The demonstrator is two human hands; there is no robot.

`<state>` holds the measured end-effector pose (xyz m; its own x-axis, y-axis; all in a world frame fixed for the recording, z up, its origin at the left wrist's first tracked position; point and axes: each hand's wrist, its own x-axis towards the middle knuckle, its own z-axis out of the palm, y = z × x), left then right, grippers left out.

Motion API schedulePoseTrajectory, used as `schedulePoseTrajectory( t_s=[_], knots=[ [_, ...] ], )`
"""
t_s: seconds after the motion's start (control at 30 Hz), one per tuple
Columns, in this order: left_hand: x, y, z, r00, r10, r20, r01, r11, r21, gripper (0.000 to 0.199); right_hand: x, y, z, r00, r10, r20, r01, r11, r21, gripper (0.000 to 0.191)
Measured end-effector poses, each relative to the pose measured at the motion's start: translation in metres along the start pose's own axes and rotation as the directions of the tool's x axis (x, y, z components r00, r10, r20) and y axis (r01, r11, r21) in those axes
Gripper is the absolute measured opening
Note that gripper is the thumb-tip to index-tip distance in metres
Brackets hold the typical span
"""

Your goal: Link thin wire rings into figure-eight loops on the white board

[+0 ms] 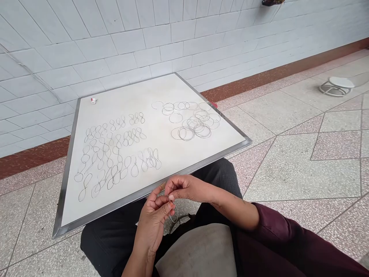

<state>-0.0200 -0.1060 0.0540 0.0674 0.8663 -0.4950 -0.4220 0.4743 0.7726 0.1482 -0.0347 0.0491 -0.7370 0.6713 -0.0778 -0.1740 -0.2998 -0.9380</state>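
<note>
A thin wire loop [176, 217] hangs below my fingertips, just in front of the table's near edge. My left hand [158, 209] pinches it between thumb and fingers. Close above, my right hand [180, 188] pinches the same wire, and the fingers of both hands meet. Part of the wire is hidden behind the fingers. On the left of the white table [161, 130] lie rows of wires twisted into figure-eights [114, 175]. Plain round wire rings [186, 133] lie overlapping in a loose heap on the right.
A metal rim [115, 213] edges the table. A small red and white object [93, 100] sits at its far left corner. White tiled wall [127, 42] stands behind. Off to the right on the floor is a low round stool [337, 86].
</note>
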Motion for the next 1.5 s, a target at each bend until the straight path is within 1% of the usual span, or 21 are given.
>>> schedulePoseTrajectory(
  t_s=[0.13, 0.27, 0.4, 0.5, 0.6, 0.7, 0.8, 0.9, 1.03, 1.2, 1.37, 1.5],
  knots=[
    [-0.001, -0.001, 0.0, 1.0, -0.015, 0.015, 0.015, 1.0, 0.003, 0.064, -0.001, -0.003, 0.003, 0.999, -0.011, 0.054, 0.011, 1.0, 0.003, 0.023],
    [-0.003, -0.002, 0.0, 0.999, -0.011, 0.034, 0.01, 1.0, 0.018, 0.064, -0.003, -0.005, 0.004, 0.996, -0.002, 0.085, 0.007, 0.999, -0.054, 0.019],
    [-0.004, -0.002, 0.002, 0.998, 0.039, 0.043, -0.041, 0.997, 0.062, 0.067, -0.004, -0.006, 0.004, 0.994, -0.018, 0.105, 0.029, 0.994, -0.102, 0.015],
    [-0.004, -0.001, 0.004, 0.995, 0.09, 0.035, -0.093, 0.99, 0.103, 0.07, -0.004, -0.005, 0.004, 0.995, -0.031, 0.098, 0.046, 0.988, -0.149, 0.011],
    [-0.006, 0.0, 0.005, 0.993, 0.114, 0.029, -0.117, 0.987, 0.111, 0.074, -0.004, -0.004, 0.003, 0.996, -0.021, 0.089, 0.038, 0.981, -0.192, 0.007],
    [-0.007, -0.001, 0.004, 0.994, 0.104, 0.033, -0.107, 0.989, 0.099, 0.077, -0.003, -0.006, 0.002, 0.995, -0.016, 0.096, 0.035, 0.979, -0.202, 0.005],
    [-0.008, -0.001, 0.002, 0.996, 0.085, 0.041, -0.089, 0.991, 0.098, 0.075, -0.003, -0.007, 0.001, 0.994, -0.019, 0.108, 0.04, 0.98, -0.197, 0.005],
    [-0.008, -0.001, 0.0, 0.996, 0.075, 0.041, -0.079, 0.99, 0.115, 0.073, -0.003, -0.006, 0.001, 0.994, -0.024, 0.105, 0.047, 0.973, -0.227, 0.004],
    [-0.007, 0.0, 0.0, 0.996, 0.082, 0.041, -0.087, 0.987, 0.139, 0.069, -0.003, -0.005, 0.002, 0.993, -0.055, 0.107, 0.081, 0.962, -0.261, 0.005],
    [-0.006, -0.002, 0.001, 0.992, 0.125, 0.013, -0.126, 0.976, 0.18, 0.064, -0.003, -0.006, 0.006, 0.995, -0.07, 0.064, 0.088, 0.934, -0.345, 0.004],
    [-0.007, -0.001, 0.004, 0.982, 0.19, -0.021, -0.179, 0.95, 0.257, 0.063, -0.001, -0.006, 0.01, 0.996, -0.082, 0.022, 0.085, 0.943, -0.321, 0.006],
    [-0.008, -0.002, 0.004, 0.968, 0.247, -0.047, -0.214, 0.91, 0.354, 0.064, 0.001, -0.002, 0.014, 0.993, -0.112, -0.039, 0.089, 0.924, -0.373, 0.008]
  ],
)
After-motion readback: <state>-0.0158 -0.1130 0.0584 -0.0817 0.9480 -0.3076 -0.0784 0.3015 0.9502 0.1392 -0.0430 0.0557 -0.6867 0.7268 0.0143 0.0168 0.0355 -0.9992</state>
